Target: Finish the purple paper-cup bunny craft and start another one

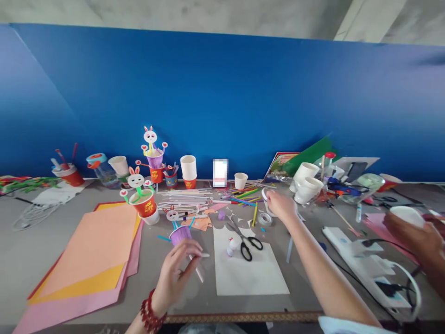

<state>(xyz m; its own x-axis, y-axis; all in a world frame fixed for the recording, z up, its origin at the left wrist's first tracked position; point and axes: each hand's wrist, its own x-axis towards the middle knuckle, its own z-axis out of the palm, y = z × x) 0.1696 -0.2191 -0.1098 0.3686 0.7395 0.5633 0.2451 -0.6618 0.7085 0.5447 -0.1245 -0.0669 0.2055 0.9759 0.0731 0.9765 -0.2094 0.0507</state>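
My left hand (pixel 175 269) is pinched around a small white piece (pixel 205 255) whose kind I cannot make out. Just behind its fingers stands a purple-wrapped cup (pixel 180 235) with a paper rabbit face (pixel 172 213) and blue straw arms, and a clear straw (pixel 199 273) pokes out below. Further off, my right hand (pixel 282 206) is closed at the rim of a white paper cup (pixel 264 195), hiding much of it. Between my hands, black-handled scissors (pixel 246 241) lie open on a cut white sheet (pixel 248 278), beside a small whitish figure (pixel 232 246). Clear tape (pixel 265 219) sits near the right hand.
Coloured paper sheets (pixel 86 255) lie at left, with rabbit cups (pixel 143 204) behind. Straws and pencils (pixel 243 195) cover the back middle. At right are a power strip (pixel 365 264) with cables, stacked cups (pixel 308 188), and another person's hands (pixel 413 232) around a white cup.
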